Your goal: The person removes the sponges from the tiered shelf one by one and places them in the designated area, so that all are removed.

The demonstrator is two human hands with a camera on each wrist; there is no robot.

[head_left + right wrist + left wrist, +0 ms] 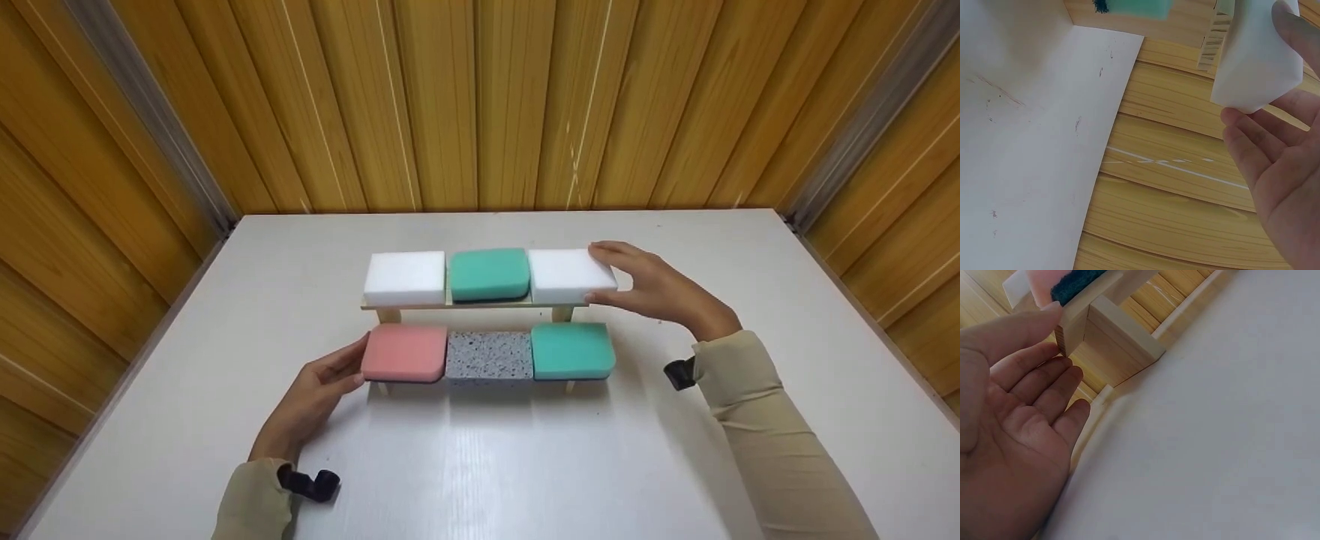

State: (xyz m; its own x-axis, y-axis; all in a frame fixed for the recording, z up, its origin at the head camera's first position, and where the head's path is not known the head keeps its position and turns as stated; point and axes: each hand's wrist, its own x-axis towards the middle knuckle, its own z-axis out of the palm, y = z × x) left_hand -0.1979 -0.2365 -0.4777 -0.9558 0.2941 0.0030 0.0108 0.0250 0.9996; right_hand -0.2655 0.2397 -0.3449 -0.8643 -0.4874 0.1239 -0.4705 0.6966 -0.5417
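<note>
A two-tier wooden stand (1123, 343) carries two rows of sponges. On the upper tier a white sponge (405, 276) and a green sponge (489, 272) lie side by side, with another white sponge (566, 274) at the right end. My right hand (656, 285) holds that right-end sponge between thumb and fingers; it overhangs the board's end. On the lower tier sit a pink sponge (405, 352), a speckled grey block (489, 355) and a second green sponge (572, 350). My left hand (315, 394) grips the lower tier's left end, beside the pink sponge, thumb at the board's edge.
The stand is on a white table (480, 465), whose far edge meets a wood-look panel wall (480, 105). Similar panels rise at left and right. Each wrist wears a black strap mount (319, 486).
</note>
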